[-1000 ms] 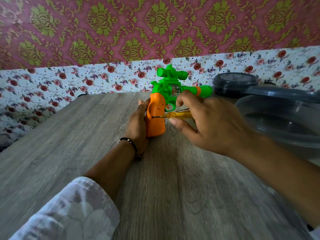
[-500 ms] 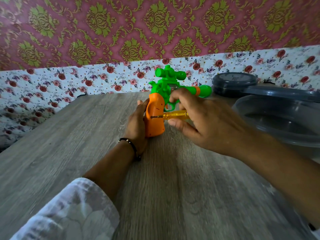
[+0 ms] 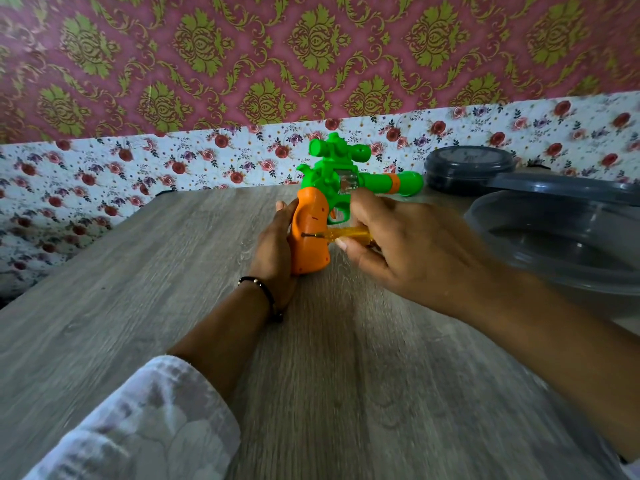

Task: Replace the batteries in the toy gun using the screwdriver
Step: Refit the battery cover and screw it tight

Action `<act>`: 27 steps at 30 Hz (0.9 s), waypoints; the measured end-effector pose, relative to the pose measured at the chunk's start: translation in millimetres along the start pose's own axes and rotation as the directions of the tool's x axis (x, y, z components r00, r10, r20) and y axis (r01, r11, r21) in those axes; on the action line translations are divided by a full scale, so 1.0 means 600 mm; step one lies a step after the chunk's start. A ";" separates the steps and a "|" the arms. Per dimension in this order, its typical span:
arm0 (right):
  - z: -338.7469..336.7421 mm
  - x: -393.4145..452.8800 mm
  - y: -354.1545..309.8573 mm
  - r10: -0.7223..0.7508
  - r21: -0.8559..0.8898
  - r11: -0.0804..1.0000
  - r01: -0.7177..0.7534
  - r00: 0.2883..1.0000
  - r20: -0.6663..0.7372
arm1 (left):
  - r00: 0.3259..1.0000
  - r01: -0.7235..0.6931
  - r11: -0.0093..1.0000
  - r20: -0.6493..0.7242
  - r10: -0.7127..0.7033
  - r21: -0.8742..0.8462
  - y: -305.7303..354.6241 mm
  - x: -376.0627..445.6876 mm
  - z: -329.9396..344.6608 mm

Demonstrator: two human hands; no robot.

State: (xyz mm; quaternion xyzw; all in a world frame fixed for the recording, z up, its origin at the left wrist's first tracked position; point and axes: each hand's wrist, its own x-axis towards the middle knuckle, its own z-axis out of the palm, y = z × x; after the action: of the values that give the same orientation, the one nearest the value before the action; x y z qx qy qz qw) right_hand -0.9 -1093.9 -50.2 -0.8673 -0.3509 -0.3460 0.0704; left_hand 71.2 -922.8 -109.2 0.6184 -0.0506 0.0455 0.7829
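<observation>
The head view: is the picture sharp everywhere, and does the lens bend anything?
Head view: the toy gun, the screwdriver and both hands, left and right, are fairly sharp at the centre; the table grain and the white sleeve smear toward the edges; the wide lens curves the wallpaper border; the light is soft and dim, with no glare.

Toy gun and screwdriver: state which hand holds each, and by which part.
Left hand grips the toy gun by its orange grip; right hand pinches the screwdriver by its yellow handle.
</observation>
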 end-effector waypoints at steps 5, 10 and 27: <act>0.001 -0.002 0.010 0.048 0.018 0.999 -0.048 0.999 0.010 | 1.000 0.015 0.999 -0.025 -0.016 -0.033 -0.002 0.003 0.000; -0.005 0.002 0.011 0.032 0.181 0.982 -0.054 0.992 0.121 | 0.998 0.037 0.998 -0.058 -0.040 -0.056 0.001 0.002 0.003; -0.007 0.003 0.005 -0.029 0.048 0.998 0.027 0.998 0.056 | 0.999 0.028 0.999 -0.036 -0.028 -0.024 -0.003 0.006 -0.002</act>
State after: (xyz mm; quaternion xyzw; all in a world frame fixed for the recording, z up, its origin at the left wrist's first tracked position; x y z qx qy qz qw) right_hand -0.2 -1096.7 -45.3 -0.8699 -0.3730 -0.3137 0.0763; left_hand 75.0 -922.1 -110.7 0.6089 -0.0284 0.0451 0.7915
